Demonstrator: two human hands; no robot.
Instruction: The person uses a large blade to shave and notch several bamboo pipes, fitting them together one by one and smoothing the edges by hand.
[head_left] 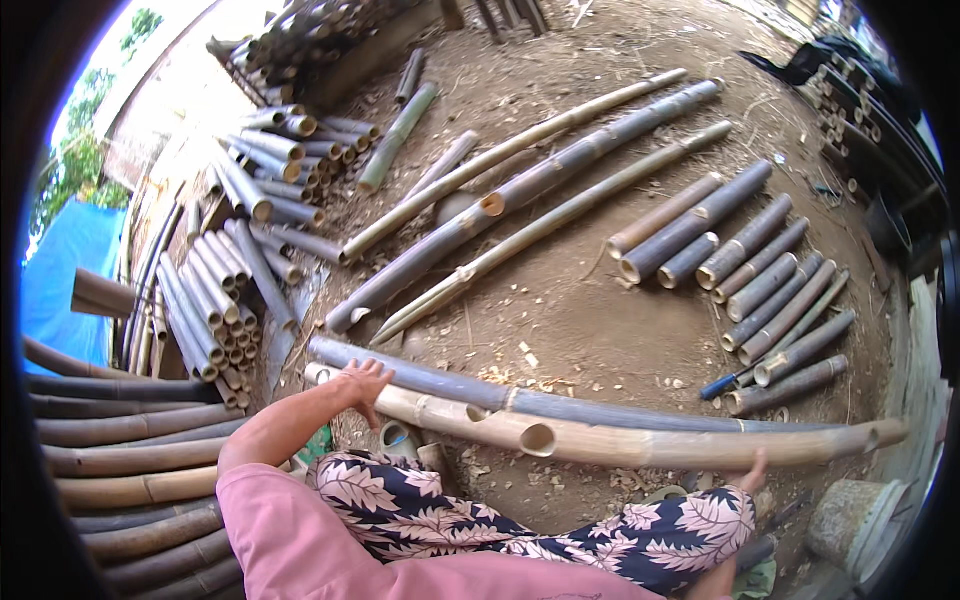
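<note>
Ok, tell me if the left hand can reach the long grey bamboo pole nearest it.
Likely yes: the left hand rests on the long tan bamboo pole; the grey pole lies alongside, unblocked.

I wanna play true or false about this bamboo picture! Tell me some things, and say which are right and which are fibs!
1. The left hand is on the pale bamboo pole. True.
2. The pale bamboo pole has no holes in its side. False: a large round hole shows there.
3. The tarp is red. False: it is blue.
4. The right hand is nearer the pole's right end than the left hand is. True.
5. The whitish bucket stands at the far left. False: it is at the lower right.
</note>
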